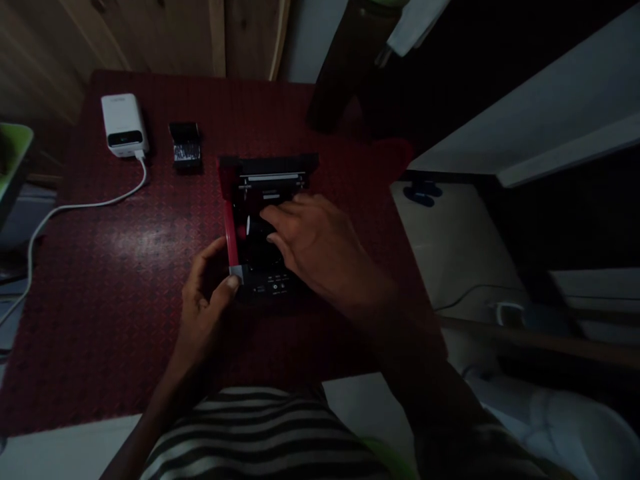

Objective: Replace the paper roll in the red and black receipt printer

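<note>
A red and black label printer (231,233) lies with its lid raised on the table, its button panel facing me. My left hand (205,293) grips its near left corner, thumb on the front edge and fingers along the red side. Over the open compartment, my right hand (320,243) has its thumb and fingers closed around a dark roll (259,228) with a pale end. The right side of the compartment is hidden under that hand. It is too dark to make out whether the roll touches the compartment floor.
On the red patterned table (125,287) lie a white power bank (123,123) with a white cable (100,203) and a small black open case (185,147). A dark post-like cylinder (345,67) stands at the back right. Blue slippers (423,192) lie on the floor.
</note>
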### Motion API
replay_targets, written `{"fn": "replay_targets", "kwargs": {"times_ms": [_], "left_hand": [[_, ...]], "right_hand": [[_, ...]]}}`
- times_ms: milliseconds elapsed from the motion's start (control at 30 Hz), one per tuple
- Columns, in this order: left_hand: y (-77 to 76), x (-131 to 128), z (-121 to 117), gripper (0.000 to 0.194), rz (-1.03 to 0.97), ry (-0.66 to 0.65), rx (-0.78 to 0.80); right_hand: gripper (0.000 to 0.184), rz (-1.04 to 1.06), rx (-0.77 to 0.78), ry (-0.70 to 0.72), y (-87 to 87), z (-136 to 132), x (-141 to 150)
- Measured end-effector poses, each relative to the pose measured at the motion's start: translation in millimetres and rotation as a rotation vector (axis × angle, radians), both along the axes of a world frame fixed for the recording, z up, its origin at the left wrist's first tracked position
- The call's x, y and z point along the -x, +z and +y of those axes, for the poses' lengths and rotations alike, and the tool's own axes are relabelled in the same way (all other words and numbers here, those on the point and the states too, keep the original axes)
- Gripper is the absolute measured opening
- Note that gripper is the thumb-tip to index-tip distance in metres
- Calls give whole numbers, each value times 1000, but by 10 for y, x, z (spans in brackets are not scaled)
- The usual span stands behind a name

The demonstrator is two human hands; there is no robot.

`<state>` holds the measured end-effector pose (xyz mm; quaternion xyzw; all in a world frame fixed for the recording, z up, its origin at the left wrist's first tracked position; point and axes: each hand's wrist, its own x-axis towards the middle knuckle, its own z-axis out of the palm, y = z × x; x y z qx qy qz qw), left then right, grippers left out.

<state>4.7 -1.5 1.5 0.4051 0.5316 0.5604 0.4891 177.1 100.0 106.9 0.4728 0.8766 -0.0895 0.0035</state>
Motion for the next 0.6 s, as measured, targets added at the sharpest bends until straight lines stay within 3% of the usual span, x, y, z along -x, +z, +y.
{"fn": "replay_targets", "kwargs": {"times_ms": [233, 600], "left_hand": [[6, 1, 2, 53, -21, -16, -1], [-4, 7, -13, 55, -34, -22, 17]], "right_hand": [[35, -146, 78, -25, 5, 58, 150], [39, -42, 155, -4, -179, 205, 131]]}}
